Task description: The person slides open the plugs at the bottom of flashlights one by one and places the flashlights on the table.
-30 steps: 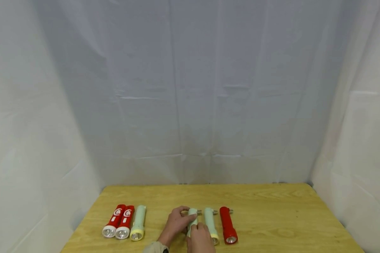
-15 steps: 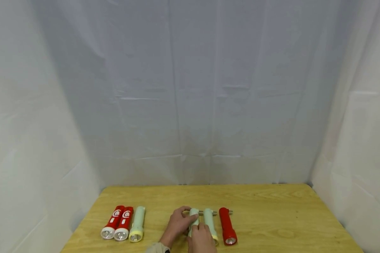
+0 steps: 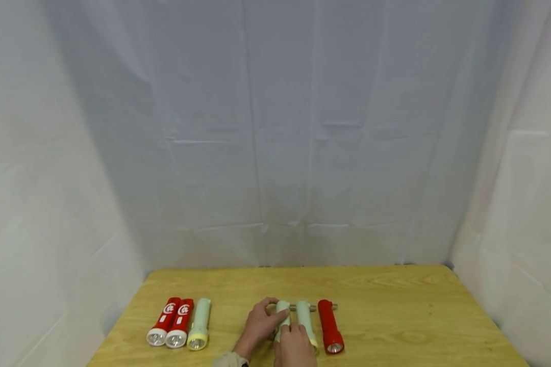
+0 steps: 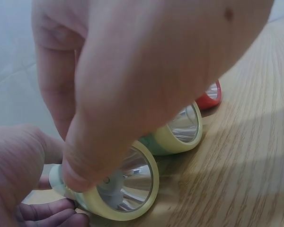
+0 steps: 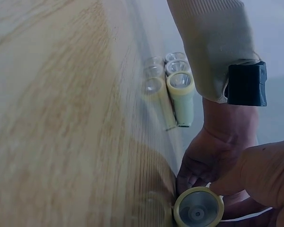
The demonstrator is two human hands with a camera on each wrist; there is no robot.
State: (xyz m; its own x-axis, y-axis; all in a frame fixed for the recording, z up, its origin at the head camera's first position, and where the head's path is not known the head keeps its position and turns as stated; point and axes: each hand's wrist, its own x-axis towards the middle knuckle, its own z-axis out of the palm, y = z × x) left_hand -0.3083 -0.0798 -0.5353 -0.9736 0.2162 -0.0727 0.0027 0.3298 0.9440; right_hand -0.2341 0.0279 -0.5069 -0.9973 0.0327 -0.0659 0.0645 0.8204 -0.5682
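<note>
A pale green flashlight [image 3: 282, 307] with a cream head lies between the hands. The left hand [image 3: 260, 325] grips it near its tail, thumb on top. Closer to its head, the right hand [image 3: 296, 347] holds it and hides that end in the head view. Its cream rim and lens [image 4: 128, 184] show in the left wrist view. A second green flashlight [image 3: 304, 318] lies just right of it, partly behind the right hand, then a red flashlight [image 3: 331, 326]. Short metal pieces [image 3: 312, 308] stick out sideways near their tails.
Farther left on the wooden table [image 3: 395, 316] lie two red flashlights with white heads [image 3: 165, 318] and another green flashlight [image 3: 199, 324], side by side. White sheeting [image 3: 275, 153] hangs behind the table and along both sides.
Both hands have shifted the held green flashlight slightly right, nearer to the second green one. The grip looks the same, and the other flashlights lie as before.
</note>
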